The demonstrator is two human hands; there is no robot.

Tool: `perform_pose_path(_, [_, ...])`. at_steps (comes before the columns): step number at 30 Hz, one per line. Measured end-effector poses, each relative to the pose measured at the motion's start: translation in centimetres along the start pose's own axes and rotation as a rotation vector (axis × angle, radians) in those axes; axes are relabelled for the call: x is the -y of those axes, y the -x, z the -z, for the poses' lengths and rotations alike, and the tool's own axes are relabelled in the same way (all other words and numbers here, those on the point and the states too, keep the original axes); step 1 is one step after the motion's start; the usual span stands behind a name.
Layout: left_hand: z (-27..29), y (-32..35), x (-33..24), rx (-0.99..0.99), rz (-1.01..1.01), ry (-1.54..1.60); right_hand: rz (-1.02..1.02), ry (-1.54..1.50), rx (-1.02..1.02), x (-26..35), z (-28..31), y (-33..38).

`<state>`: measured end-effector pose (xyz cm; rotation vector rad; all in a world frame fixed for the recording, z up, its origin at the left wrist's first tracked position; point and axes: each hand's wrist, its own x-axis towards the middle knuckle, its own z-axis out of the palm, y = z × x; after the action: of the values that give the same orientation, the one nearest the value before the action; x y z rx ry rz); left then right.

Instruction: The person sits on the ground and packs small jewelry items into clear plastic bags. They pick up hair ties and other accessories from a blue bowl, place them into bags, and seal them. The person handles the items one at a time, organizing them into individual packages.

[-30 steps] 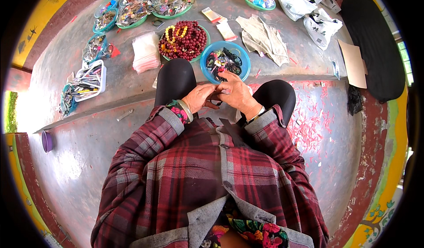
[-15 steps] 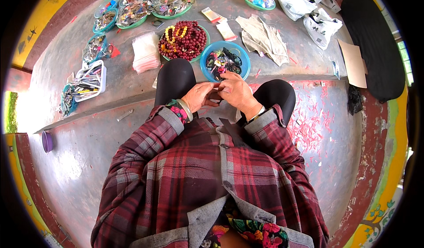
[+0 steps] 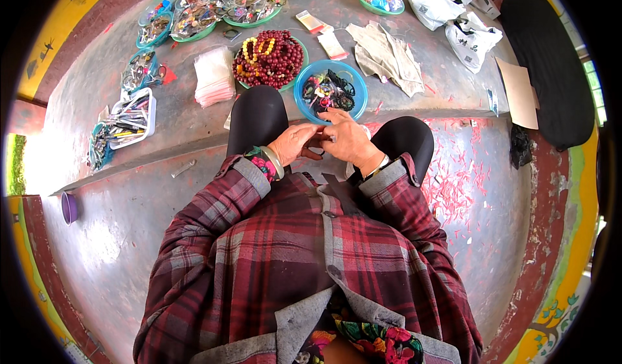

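Note:
My left hand [image 3: 295, 143] and my right hand [image 3: 350, 142] meet between my knees, fingertips pressed together. Whatever they pinch is too small or too hidden behind the fingers to name. Just beyond them stands a blue bowl [image 3: 360, 79] holding black cords and small colourful pieces [image 3: 322, 93]; the right fingertips reach in front of its near rim. To its left, a green bowl [image 3: 304, 54] carries heaped strings of dark red beads [image 3: 280, 66] with a yellow bead string [image 3: 258, 51] on top. Beside that lies a stack of clear plastic sleeves [image 3: 215, 79].
Several bowls of trinkets [image 3: 194, 20] crowd the raised ledge at far left, with a white tray of pens [image 3: 131, 121] nearer. A beige cloth [image 3: 387, 56], white plastic bags [image 3: 472, 40] and cardboard [image 3: 516, 93] lie rightward. Red scraps [image 3: 453, 189] litter the floor.
The fingers of my right hand have shifted slightly against the left hand's fingertips, drawing a little lower from the bowl. Everything else stays in place.

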<state>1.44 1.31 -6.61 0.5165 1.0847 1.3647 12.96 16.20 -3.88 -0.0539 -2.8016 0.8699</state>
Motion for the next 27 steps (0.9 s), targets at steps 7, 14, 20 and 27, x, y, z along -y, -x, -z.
perform_pose_path(7, [-0.2,0.0,-0.2,-0.041,-0.001,0.01,0.002,0.003,-0.027,0.2,0.1,0.0])
perform_pose_path(14, [-0.1,-0.1,0.3,0.018,0.003,-0.03,0.029,-0.032,0.094,-0.5,-0.3,0.4])
perform_pose_path(20, [-0.1,-0.1,0.1,-0.021,0.024,0.01,0.012,-0.026,0.087,-0.5,-0.4,0.3])
perform_pose_path(27, [-0.2,0.1,-0.8,-0.016,0.041,0.089,-0.109,-0.265,-0.031,0.0,-0.2,-0.2])
